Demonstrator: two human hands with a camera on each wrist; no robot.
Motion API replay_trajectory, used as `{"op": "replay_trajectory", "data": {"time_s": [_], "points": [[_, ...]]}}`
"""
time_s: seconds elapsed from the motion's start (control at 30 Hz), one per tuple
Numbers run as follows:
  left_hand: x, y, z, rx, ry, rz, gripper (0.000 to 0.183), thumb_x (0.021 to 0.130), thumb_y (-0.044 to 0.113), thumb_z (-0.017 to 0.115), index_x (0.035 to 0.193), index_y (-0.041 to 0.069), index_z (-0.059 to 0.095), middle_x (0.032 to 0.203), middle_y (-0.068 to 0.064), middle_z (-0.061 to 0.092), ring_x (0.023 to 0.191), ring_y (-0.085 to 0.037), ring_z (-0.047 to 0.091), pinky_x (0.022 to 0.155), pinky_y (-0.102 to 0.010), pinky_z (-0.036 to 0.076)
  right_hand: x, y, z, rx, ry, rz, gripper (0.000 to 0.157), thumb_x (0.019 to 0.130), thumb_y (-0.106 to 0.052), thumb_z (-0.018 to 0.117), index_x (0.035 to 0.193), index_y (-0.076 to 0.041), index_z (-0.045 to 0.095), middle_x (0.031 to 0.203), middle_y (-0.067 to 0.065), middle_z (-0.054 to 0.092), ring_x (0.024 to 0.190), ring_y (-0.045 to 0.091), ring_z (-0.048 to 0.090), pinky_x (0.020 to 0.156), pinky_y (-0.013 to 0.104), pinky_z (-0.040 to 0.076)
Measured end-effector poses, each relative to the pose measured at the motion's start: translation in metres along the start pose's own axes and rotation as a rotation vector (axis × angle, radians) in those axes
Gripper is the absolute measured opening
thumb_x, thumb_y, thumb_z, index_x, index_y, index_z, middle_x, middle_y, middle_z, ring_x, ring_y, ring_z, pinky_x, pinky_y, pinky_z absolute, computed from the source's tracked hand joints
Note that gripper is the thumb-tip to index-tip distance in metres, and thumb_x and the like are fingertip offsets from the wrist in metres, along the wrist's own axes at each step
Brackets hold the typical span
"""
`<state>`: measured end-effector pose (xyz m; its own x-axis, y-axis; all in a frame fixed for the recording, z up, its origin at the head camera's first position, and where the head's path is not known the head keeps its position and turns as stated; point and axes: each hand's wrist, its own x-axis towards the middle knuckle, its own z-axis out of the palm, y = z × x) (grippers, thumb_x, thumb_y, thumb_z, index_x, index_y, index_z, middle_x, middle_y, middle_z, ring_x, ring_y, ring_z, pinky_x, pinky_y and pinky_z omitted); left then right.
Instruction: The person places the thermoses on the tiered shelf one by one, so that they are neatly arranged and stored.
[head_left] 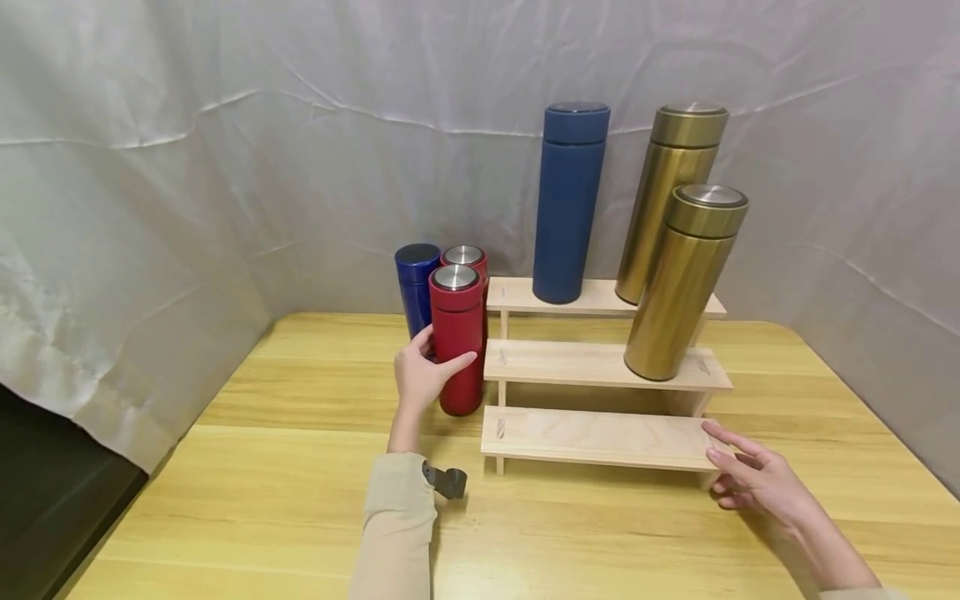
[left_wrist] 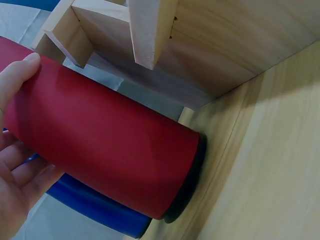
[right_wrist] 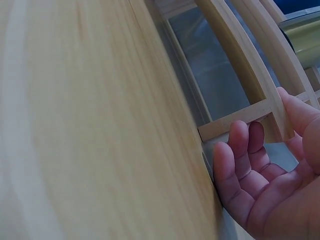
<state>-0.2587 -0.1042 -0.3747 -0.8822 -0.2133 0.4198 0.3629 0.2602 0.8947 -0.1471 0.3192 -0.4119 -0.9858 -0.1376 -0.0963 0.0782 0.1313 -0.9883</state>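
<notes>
My left hand (head_left: 422,375) grips a red vacuum flask (head_left: 459,350) around its middle, thumb on one side and fingers on the other. In the left wrist view the red flask (left_wrist: 105,125) slants across, its dark base close to the tabletop; I cannot tell whether it touches. Just behind it stand a second red flask (head_left: 465,254) and a shiny blue one (head_left: 415,287), both partly hidden. A three-step wooden display stand (head_left: 592,437) is to their right. My right hand (head_left: 765,483) holds the right end of its lowest step, the remaining fingers curled beside the leg (right_wrist: 235,120).
On the top step stand a matte blue flask (head_left: 572,208) and a tall gold flask (head_left: 671,167). Another gold flask (head_left: 686,283) occupies the right of the middle step. The wooden table (head_left: 300,500) backs onto a grey cloth (head_left: 337,167).
</notes>
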Motion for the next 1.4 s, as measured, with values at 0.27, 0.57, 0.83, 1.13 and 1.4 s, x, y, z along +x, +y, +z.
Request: {"op": "replay_trajectory", "data": {"time_s": [0.27, 0.57, 0.83, 1.13, 1.4], "points": [[0.002, 0.008, -0.004, -0.035, 0.079, -0.002, 0.06, 0.06, 0.033, 0.082, 0.11, 0.006, 0.062, 0.096, -0.009, 0.065, 0.081, -0.018, 0.061, 0.07, -0.031, 0.05, 0.0, -0.001, 0.0, 0.005, -0.002, 0.007, 0.038, 0.091, -0.015, 0.053, 0.108, -0.049, 0.056, 0.077, 0.005, 0.058, 0.061, 0.013, 0.058, 0.055, 0.031, 0.052], [0.016, -0.01, -0.007, -0.085, 0.124, 0.136, 0.056, 0.06, 0.033, 0.082, 0.108, 0.011, 0.065, 0.095, -0.008, 0.066, 0.079, -0.019, 0.061, 0.068, -0.031, 0.05, -0.002, -0.002, -0.001, 0.016, -0.01, -0.002, 0.037, 0.091, -0.015, 0.053, 0.106, -0.048, 0.057, 0.077, 0.005, 0.058, 0.061, 0.013, 0.059, 0.054, 0.03, 0.052], [0.009, 0.04, -0.022, -0.01, 0.141, 0.171, 0.052, 0.059, 0.029, 0.083, 0.104, 0.009, 0.066, 0.087, -0.007, 0.066, 0.072, -0.019, 0.061, 0.063, -0.029, 0.05, -0.001, -0.001, 0.0, 0.024, 0.0, 0.005, 0.037, 0.09, -0.015, 0.054, 0.105, -0.049, 0.057, 0.075, 0.005, 0.058, 0.06, 0.013, 0.059, 0.054, 0.031, 0.052], [-0.001, 0.097, -0.033, 0.019, 0.114, 0.246, 0.043, 0.064, 0.016, 0.081, 0.101, 0.002, 0.066, 0.085, -0.012, 0.066, 0.072, -0.022, 0.061, 0.064, -0.03, 0.05, -0.001, 0.0, -0.001, 0.004, -0.009, -0.016, 0.036, 0.091, -0.016, 0.052, 0.107, -0.048, 0.057, 0.077, 0.006, 0.059, 0.062, 0.013, 0.058, 0.054, 0.031, 0.052], [-0.001, 0.128, -0.034, 0.018, 0.085, 0.292, 0.041, 0.066, 0.011, 0.079, 0.102, -0.001, 0.065, 0.087, -0.015, 0.065, 0.074, -0.023, 0.062, 0.066, -0.032, 0.051, 0.0, -0.001, 0.0, 0.008, -0.008, -0.014, 0.037, 0.091, -0.015, 0.052, 0.106, -0.049, 0.056, 0.077, 0.005, 0.059, 0.061, 0.013, 0.058, 0.054, 0.03, 0.052]]}}
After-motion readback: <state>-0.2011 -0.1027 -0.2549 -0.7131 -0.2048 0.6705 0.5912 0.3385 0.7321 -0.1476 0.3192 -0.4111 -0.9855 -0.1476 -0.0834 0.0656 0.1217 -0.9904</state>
